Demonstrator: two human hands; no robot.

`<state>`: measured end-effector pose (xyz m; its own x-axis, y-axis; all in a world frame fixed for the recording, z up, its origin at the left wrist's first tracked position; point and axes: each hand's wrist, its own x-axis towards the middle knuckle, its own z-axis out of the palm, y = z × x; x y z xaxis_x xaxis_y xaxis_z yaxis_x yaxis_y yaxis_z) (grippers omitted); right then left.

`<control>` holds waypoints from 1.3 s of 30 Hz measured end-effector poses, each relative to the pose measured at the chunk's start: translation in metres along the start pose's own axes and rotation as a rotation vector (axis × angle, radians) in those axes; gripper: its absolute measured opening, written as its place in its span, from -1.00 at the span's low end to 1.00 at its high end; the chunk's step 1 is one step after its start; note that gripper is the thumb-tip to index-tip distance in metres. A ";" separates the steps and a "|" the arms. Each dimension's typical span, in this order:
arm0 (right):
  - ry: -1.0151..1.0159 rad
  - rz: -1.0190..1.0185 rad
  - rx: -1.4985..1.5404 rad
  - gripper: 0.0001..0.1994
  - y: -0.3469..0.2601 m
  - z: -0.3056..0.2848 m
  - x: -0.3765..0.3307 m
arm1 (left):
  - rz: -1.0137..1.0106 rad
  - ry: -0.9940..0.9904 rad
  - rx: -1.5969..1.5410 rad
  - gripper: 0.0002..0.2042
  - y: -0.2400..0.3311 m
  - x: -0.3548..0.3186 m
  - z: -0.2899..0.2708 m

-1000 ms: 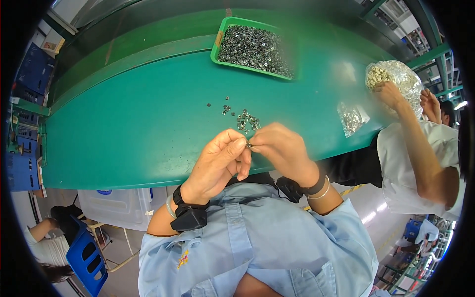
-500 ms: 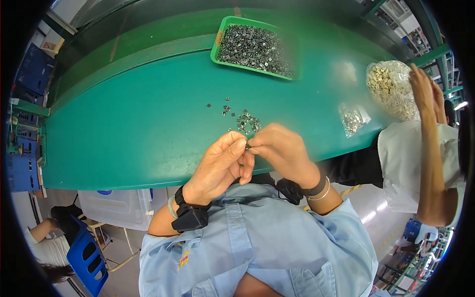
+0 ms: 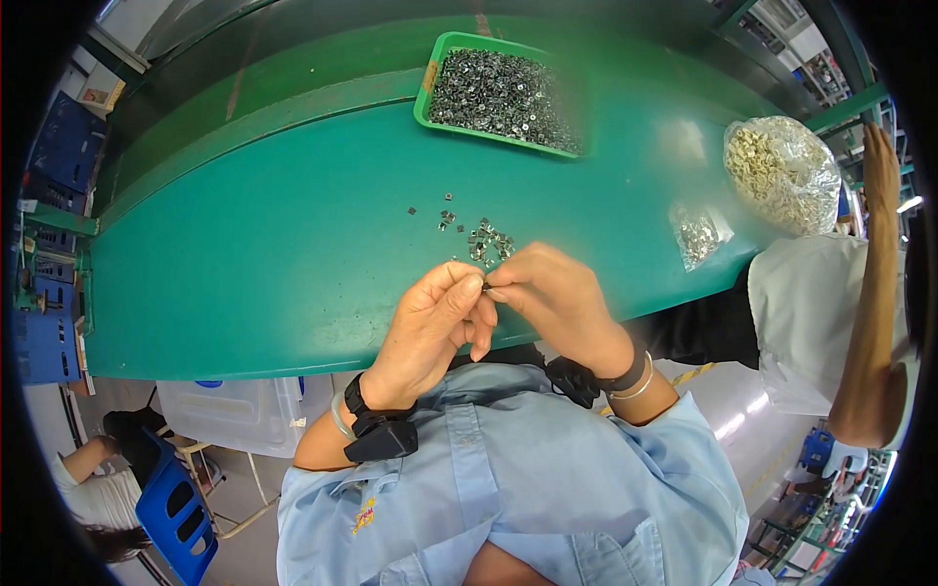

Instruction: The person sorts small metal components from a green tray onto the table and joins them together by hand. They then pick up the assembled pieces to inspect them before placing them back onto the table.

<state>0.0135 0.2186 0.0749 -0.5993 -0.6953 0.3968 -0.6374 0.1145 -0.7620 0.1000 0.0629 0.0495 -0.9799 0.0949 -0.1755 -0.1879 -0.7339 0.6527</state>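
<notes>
My left hand (image 3: 430,327) and my right hand (image 3: 557,298) meet above the near edge of the green table. Thumb and forefinger of each are pinched on one small dark metal piece (image 3: 487,287), mostly hidden by the fingertips. Just beyond my hands lies a loose pile of small square metal pieces (image 3: 486,240), with a few more strewn to its upper left. Farther back stands a green tray (image 3: 426,107) filled with many such small metal pieces.
To the right lie a small clear bag of metal pieces (image 3: 698,236) and a large clear bag of cream-coloured parts (image 3: 777,174). A co-worker's raised arm (image 3: 874,254) is beside it. Below the table at left are a clear plastic bin (image 3: 230,415) and a blue chair (image 3: 176,513).
My hands stay pinched together at nearly the same spot, with only slight finger movement. The co-worker's hands have moved right, away from the large bag.
</notes>
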 end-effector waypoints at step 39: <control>0.123 -0.006 -0.018 -0.83 0.009 0.011 -0.004 | 0.028 0.095 0.025 -0.80 -0.004 0.008 0.000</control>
<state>0.0159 0.2143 0.0608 -0.6500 -0.6034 0.4620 -0.6490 0.1244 -0.7506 0.0928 0.0666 0.0461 -0.9742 0.0094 -0.2256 -0.1634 -0.7186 0.6760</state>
